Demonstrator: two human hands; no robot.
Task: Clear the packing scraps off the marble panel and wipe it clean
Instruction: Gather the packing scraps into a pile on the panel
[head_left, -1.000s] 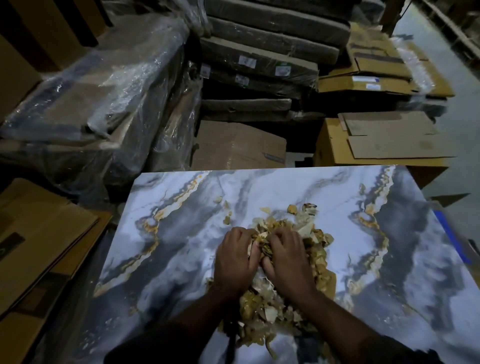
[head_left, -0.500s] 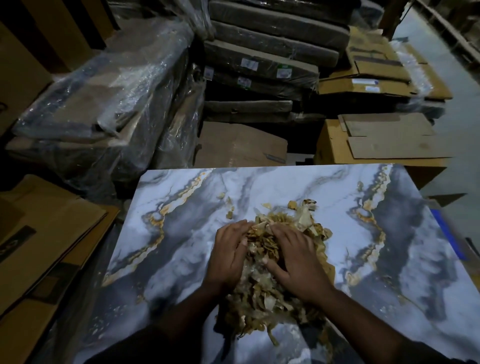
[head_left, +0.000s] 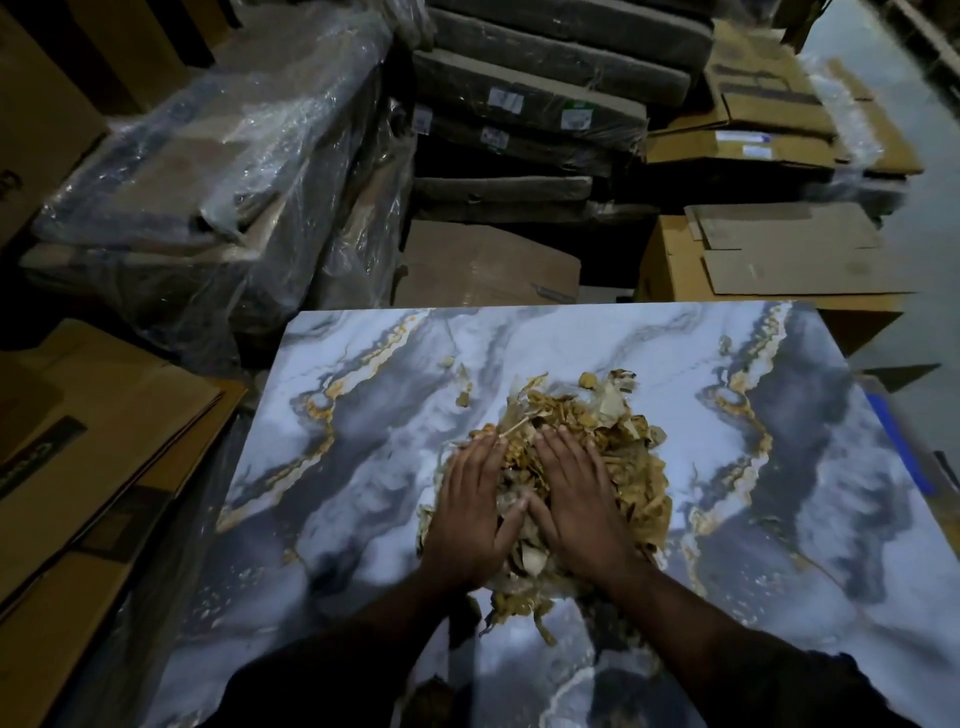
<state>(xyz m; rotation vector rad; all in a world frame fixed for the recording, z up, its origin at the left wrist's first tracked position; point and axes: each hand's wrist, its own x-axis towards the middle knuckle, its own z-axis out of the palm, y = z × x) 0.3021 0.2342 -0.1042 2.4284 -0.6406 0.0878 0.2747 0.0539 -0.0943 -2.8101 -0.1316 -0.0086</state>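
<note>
A glossy marble panel (head_left: 779, 493) with grey swirls and gold veins lies flat in front of me. A heap of tan and white packing scraps (head_left: 613, 415) sits near its middle. My left hand (head_left: 467, 509) lies palm down on the left side of the heap, fingers straight. My right hand (head_left: 576, 499) lies flat on the heap beside it, thumbs almost touching. A few loose scraps (head_left: 462, 397) lie apart on the panel just beyond the heap to the left. Part of the heap is hidden under my hands.
Flattened cardboard boxes (head_left: 93, 447) lie left of the panel. Plastic-wrapped bundles (head_left: 218, 171) and stacked dark packages (head_left: 535, 104) stand behind it. More cardboard boxes (head_left: 769, 254) sit at the back right, beside a strip of bare floor (head_left: 914, 130).
My fingers were curled into the scraps; now both hands lie flat and spread on top of the heap, a little further apart.
</note>
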